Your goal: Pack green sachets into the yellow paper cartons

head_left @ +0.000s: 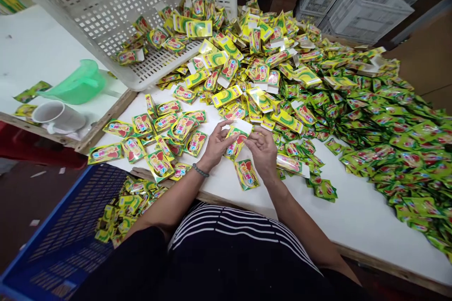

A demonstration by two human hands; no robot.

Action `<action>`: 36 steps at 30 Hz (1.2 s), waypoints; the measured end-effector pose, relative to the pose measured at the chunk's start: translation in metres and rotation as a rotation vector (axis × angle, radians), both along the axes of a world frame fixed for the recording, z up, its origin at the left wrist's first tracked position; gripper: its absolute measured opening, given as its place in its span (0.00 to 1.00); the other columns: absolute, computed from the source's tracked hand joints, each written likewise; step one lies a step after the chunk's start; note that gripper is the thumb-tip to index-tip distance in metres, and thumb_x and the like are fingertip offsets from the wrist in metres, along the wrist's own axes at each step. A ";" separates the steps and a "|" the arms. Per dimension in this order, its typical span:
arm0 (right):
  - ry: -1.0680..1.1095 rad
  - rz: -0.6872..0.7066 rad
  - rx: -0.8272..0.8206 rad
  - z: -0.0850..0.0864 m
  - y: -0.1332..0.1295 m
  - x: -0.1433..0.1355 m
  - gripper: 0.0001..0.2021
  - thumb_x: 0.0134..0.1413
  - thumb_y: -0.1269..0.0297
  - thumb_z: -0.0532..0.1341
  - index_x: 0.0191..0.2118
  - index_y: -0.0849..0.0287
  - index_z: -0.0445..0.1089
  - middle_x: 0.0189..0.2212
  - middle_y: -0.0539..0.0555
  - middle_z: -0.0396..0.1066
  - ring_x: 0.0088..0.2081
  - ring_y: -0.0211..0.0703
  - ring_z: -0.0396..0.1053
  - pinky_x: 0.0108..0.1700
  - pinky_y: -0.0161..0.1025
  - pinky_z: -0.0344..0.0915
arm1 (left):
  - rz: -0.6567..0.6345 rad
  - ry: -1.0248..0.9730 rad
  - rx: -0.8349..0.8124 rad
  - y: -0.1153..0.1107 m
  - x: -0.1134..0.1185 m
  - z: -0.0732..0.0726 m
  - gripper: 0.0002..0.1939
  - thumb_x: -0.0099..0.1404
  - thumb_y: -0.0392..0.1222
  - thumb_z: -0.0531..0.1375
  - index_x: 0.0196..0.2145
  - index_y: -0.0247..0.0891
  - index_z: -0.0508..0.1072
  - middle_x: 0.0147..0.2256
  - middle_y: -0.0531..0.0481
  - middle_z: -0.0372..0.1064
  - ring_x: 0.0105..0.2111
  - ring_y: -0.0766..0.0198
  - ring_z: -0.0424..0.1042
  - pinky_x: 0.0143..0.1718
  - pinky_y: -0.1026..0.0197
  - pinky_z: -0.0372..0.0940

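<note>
Between my two hands is a small yellow-green printed box (232, 144) with its white end flap standing up. My left hand (217, 145) pinches the box along its left side, a beaded bracelet on the wrist. Fingers of my right hand (263, 148) are bent at the flap and the upper right edge of the same box. Just below lies another printed box (246, 174), flat on the white table (219, 181). Boxes (160, 134) lie in a loose group left of my hands. To the right, a box with a white flap (291, 163) rests beside green sachets (323, 189).
A tipped white crate (106, 68) spills boxes onto a large heap (261, 70). Green sachets (399, 150) are piled at the right. A blue basket (67, 225) with boxes stands below the table's left edge. A mug (58, 115) and green scoop (79, 84) sit at left.
</note>
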State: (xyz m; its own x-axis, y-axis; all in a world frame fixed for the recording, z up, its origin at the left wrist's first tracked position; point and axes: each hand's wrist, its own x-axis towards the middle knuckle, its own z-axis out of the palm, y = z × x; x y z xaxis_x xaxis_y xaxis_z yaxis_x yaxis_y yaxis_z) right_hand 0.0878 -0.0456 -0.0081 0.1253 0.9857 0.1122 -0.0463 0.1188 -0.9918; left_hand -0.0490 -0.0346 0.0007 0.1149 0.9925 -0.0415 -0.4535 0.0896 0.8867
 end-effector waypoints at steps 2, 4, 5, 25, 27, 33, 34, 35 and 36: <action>-0.104 0.028 0.028 0.000 0.000 0.000 0.18 0.50 0.54 0.65 0.47 0.55 0.70 0.39 0.54 0.75 0.40 0.43 0.73 0.46 0.43 0.70 | 0.007 0.016 0.034 0.000 -0.001 -0.002 0.25 0.53 0.46 0.69 0.45 0.39 0.67 0.32 0.54 0.71 0.31 0.69 0.71 0.34 0.67 0.63; -0.240 0.099 0.029 -0.001 0.001 0.004 0.14 0.54 0.53 0.62 0.42 0.56 0.72 0.35 0.53 0.75 0.37 0.42 0.72 0.43 0.41 0.69 | -0.005 0.050 0.049 0.001 -0.003 -0.005 0.22 0.52 0.46 0.70 0.42 0.38 0.68 0.31 0.55 0.71 0.31 0.69 0.70 0.34 0.67 0.63; -0.293 0.131 0.019 -0.002 0.001 0.006 0.14 0.56 0.52 0.60 0.39 0.56 0.73 0.32 0.52 0.74 0.34 0.41 0.71 0.40 0.40 0.69 | -0.023 0.072 0.050 0.001 -0.003 -0.006 0.22 0.51 0.46 0.70 0.40 0.38 0.69 0.31 0.55 0.70 0.30 0.70 0.69 0.33 0.67 0.62; -0.234 0.202 -0.018 0.011 0.006 0.023 0.11 0.51 0.53 0.64 0.36 0.53 0.78 0.35 0.51 0.78 0.38 0.44 0.74 0.44 0.44 0.70 | 0.001 -0.006 -0.125 0.002 -0.005 -0.007 0.27 0.40 0.42 0.74 0.39 0.35 0.73 0.28 0.53 0.75 0.27 0.69 0.73 0.33 0.66 0.66; -0.157 0.196 -0.069 0.010 0.006 0.022 0.12 0.47 0.53 0.67 0.34 0.53 0.78 0.32 0.50 0.77 0.35 0.43 0.74 0.43 0.43 0.70 | 0.013 0.009 -0.113 0.002 -0.004 -0.006 0.25 0.40 0.42 0.74 0.37 0.34 0.74 0.28 0.52 0.76 0.28 0.68 0.73 0.34 0.65 0.66; 0.077 0.088 -0.289 0.007 0.011 0.022 0.12 0.37 0.56 0.71 0.31 0.54 0.78 0.28 0.50 0.78 0.30 0.41 0.73 0.37 0.42 0.70 | 0.020 0.033 -0.108 0.002 -0.003 -0.008 0.22 0.42 0.42 0.74 0.36 0.34 0.76 0.29 0.51 0.76 0.29 0.68 0.74 0.36 0.64 0.67; 0.061 0.067 -0.300 0.006 0.011 0.022 0.12 0.37 0.57 0.71 0.31 0.55 0.79 0.27 0.50 0.78 0.29 0.41 0.72 0.36 0.41 0.69 | 0.020 0.036 -0.096 0.001 -0.003 -0.008 0.21 0.42 0.42 0.74 0.35 0.34 0.77 0.29 0.51 0.76 0.29 0.68 0.74 0.37 0.63 0.68; 0.035 0.051 -0.298 0.006 0.011 0.023 0.11 0.37 0.57 0.71 0.31 0.55 0.79 0.28 0.50 0.78 0.29 0.41 0.72 0.35 0.41 0.69 | 0.021 0.039 -0.082 0.001 -0.003 -0.008 0.21 0.43 0.42 0.74 0.35 0.34 0.77 0.30 0.50 0.77 0.30 0.68 0.74 0.38 0.63 0.68; 0.007 0.046 -0.288 0.005 0.011 0.024 0.11 0.38 0.57 0.71 0.32 0.55 0.79 0.28 0.50 0.78 0.30 0.41 0.72 0.36 0.41 0.68 | 0.023 0.041 -0.070 0.001 -0.003 -0.008 0.21 0.43 0.42 0.74 0.35 0.34 0.77 0.30 0.50 0.77 0.30 0.68 0.74 0.39 0.63 0.68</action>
State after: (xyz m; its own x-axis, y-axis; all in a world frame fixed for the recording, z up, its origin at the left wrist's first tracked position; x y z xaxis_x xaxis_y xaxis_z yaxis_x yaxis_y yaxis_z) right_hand 0.1117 -0.0343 -0.0030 0.0794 0.9815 -0.1741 -0.0520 -0.1703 -0.9840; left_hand -0.0523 -0.0338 -0.0073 0.0889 0.9894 -0.1147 -0.4192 0.1416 0.8968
